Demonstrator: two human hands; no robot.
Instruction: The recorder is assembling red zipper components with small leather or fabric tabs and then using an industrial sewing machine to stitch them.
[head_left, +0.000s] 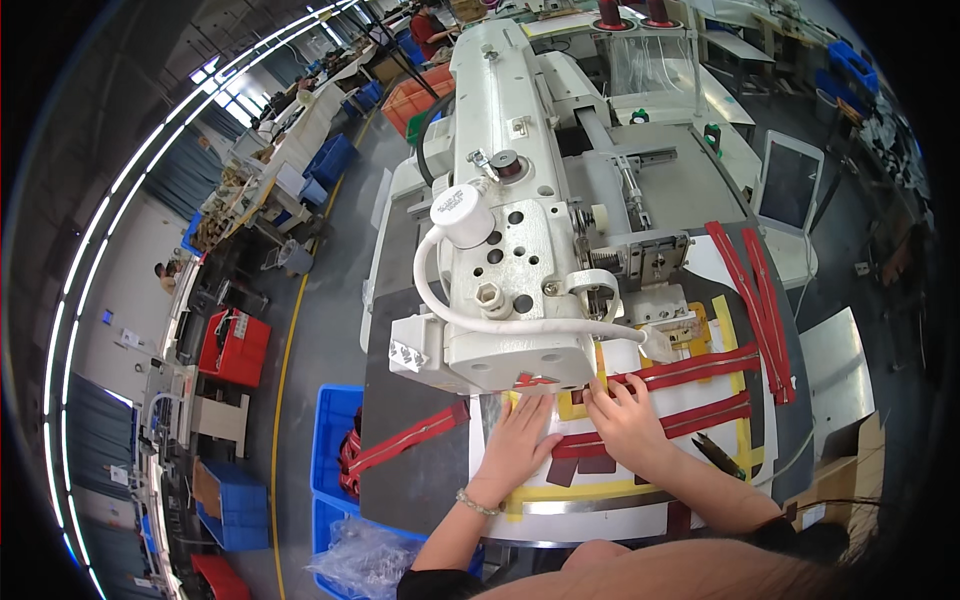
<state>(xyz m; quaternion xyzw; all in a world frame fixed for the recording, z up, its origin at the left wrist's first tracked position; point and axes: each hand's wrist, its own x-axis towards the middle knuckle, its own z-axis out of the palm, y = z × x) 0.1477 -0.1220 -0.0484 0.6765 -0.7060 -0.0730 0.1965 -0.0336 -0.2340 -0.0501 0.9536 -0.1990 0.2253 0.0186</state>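
Note:
My left hand (516, 444) lies flat with its fingers stretched out on the white, yellow-edged template (583, 491), just in front of the sewing machine head (520, 350). Beside it, my right hand (632, 428) presses down with its fingers apart near the end of a red zipper (690, 371). That zipper runs rightward across the template. Closer to me lies a second red zipper (655, 427), passing by my right wrist. The machine head hides the needle area and some of my fingertips. A dark, slim tool (720, 455) rests right of my right forearm.
Long red zippers (765, 310) hang over the table's right side. Another zipper (408, 440) trails left into a blue bin (335, 430). Below sits clear plastic wrap (365, 560). A cardboard box (845, 475) stands at right, and red thread cones (612, 14) at the back.

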